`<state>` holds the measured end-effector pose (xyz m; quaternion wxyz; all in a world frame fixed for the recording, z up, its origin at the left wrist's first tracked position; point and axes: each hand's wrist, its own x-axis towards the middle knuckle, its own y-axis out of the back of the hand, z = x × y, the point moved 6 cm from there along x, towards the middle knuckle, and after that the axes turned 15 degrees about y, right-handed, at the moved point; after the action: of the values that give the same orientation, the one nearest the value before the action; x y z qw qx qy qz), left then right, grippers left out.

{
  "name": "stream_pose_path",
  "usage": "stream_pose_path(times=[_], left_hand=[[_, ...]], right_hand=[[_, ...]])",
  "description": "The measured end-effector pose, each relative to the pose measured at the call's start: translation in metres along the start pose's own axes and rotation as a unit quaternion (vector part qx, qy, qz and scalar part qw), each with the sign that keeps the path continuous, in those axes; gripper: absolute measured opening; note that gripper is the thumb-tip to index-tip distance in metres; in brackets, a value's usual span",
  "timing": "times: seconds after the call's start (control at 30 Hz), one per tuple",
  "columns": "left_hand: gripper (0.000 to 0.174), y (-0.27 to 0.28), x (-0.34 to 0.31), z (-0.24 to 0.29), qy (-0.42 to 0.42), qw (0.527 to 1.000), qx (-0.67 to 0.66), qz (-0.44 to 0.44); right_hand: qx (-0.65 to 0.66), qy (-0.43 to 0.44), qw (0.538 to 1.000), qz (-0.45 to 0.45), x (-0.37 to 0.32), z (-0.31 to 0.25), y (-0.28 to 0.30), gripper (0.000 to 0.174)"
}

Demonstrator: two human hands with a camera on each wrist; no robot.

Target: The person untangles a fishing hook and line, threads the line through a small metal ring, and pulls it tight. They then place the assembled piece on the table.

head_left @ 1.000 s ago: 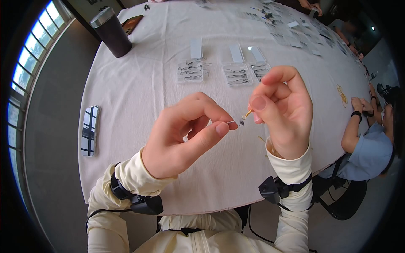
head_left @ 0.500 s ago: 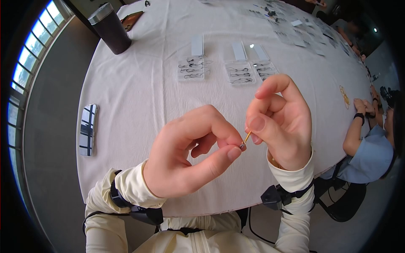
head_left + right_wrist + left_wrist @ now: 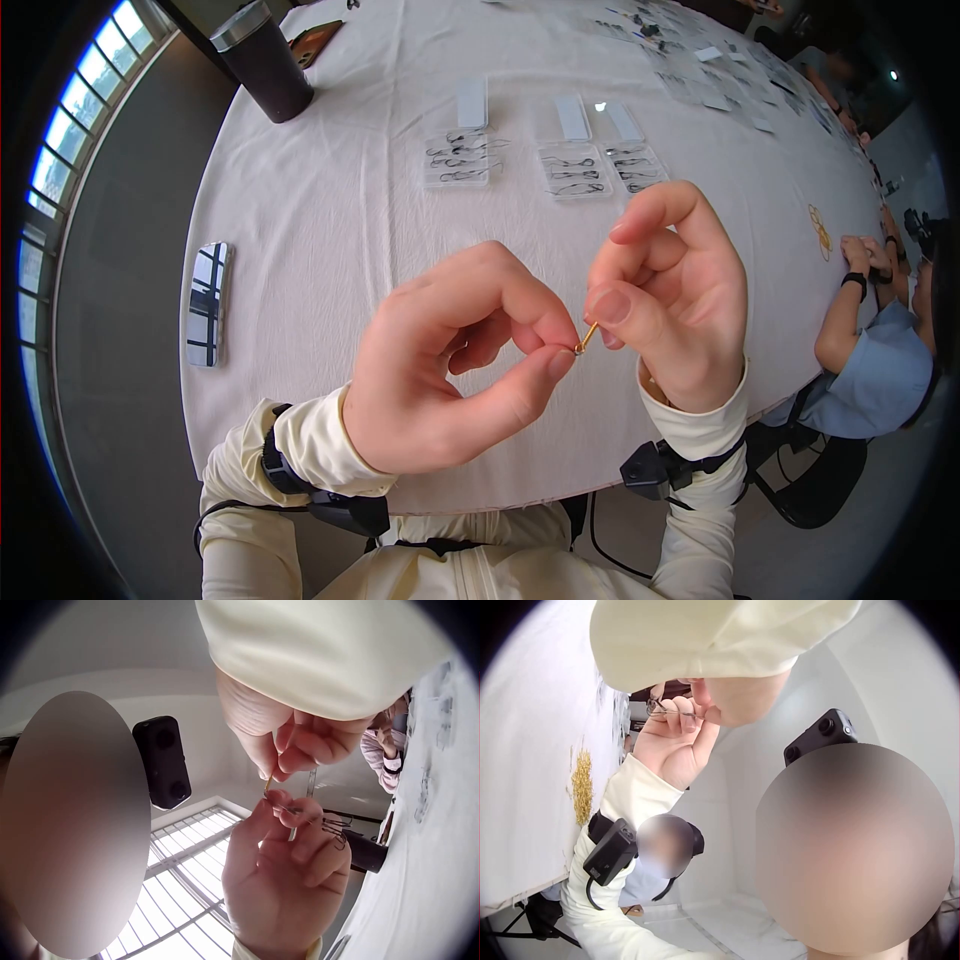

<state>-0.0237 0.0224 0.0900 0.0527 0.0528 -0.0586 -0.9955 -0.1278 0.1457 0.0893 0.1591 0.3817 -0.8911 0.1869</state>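
My right hand [image 3: 675,310] pinches a slim gold-coloured pin [image 3: 590,335] between thumb and fingers, and it slants down towards the left. At its lower end, my left hand [image 3: 440,380] pinches a small metal piece [image 3: 578,349] between thumb and index fingertip; most of that piece is covered by the fingers. In the right wrist view, dark wire hooks [image 3: 337,829] stick out beside the curled fingers of the left hand. Both hands meet in front of the chest, above the white cloth.
Clear boxes [image 3: 457,172] of dark looped hooks lie beyond the hands. A phone [image 3: 207,305] lies left, a dark tumbler [image 3: 262,65] at the back left. The left wrist view shows a pile of gold pieces [image 3: 583,791] on the cloth. Another person [image 3: 875,340] sits at the right.
One second ago the hands were apart, a small metal piece hanging from the gold pin. The left hand has moved right and down, and its fingertips now pinch at the pin's lower end.
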Motion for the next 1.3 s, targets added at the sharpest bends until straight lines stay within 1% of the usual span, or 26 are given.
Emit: stream_pose_path(times=[0.4, 0.5, 0.63, 0.7, 0.73, 0.8, 0.83, 0.9, 0.93, 1.0, 1.13, 1.23, 1.3], left_hand=[[0.005, 0.001, 0.000, 0.000, 0.009, 1.000, -0.004, 0.005], [0.006, 0.001, 0.000, 0.003, 0.014, 1.000, 0.010, 0.004], [0.007, -0.001, 0.003, -0.005, 0.009, 1.000, -0.004, -0.003], [0.009, -0.001, 0.004, -0.006, -0.049, 0.998, -0.021, 0.029], [0.009, 0.001, 0.003, -0.004, -0.049, 0.998, -0.021, 0.029], [0.006, -0.001, 0.001, -0.002, 0.013, 1.000, 0.007, -0.008], [0.006, -0.001, 0.001, 0.000, 0.013, 1.000, 0.007, -0.008], [0.005, -0.001, 0.001, -0.002, 0.041, 0.999, 0.013, -0.015], [0.005, -0.002, 0.001, -0.003, 0.041, 0.999, 0.013, -0.015], [0.005, -0.003, 0.003, -0.006, 0.057, 0.998, 0.000, -0.023], [0.005, -0.004, 0.006, -0.009, 0.059, 0.998, -0.005, -0.028], [0.006, -0.004, 0.007, -0.012, 0.077, 0.996, -0.012, -0.032], [0.009, -0.003, 0.010, -0.018, 0.111, 0.992, -0.030, -0.043]], right_hand=[[-0.013, -0.019, 1.000, -0.008, 0.000, 0.001, 0.001, 0.037], [-0.013, -0.013, 1.000, -0.014, 0.000, 0.001, 0.001, 0.036], [-0.012, -0.008, 1.000, -0.010, 0.000, 0.001, 0.000, 0.037], [-0.030, 0.000, 0.999, -0.021, 0.000, 0.000, 0.000, 0.037], [-0.030, 0.000, 0.999, -0.021, 0.000, 0.001, 0.001, 0.037], [-0.040, 0.011, 0.999, -0.025, 0.000, 0.000, 0.000, 0.037], [-0.040, 0.011, 0.999, -0.025, 0.000, 0.001, 0.000, 0.037], [-0.029, 0.042, 0.999, -0.006, 0.000, -0.001, 0.002, 0.036], [-0.029, 0.042, 0.999, -0.006, 0.001, 0.000, 0.002, 0.036], [-0.017, 0.040, 0.999, 0.024, 0.002, 0.000, 0.005, 0.036], [-0.019, 0.027, 0.999, 0.027, 0.003, 0.001, 0.006, 0.034], [-0.023, 0.028, 0.999, 0.029, 0.003, 0.004, 0.009, 0.033], [0.016, 0.044, 0.999, 0.017, 0.003, 0.005, 0.011, 0.034]])
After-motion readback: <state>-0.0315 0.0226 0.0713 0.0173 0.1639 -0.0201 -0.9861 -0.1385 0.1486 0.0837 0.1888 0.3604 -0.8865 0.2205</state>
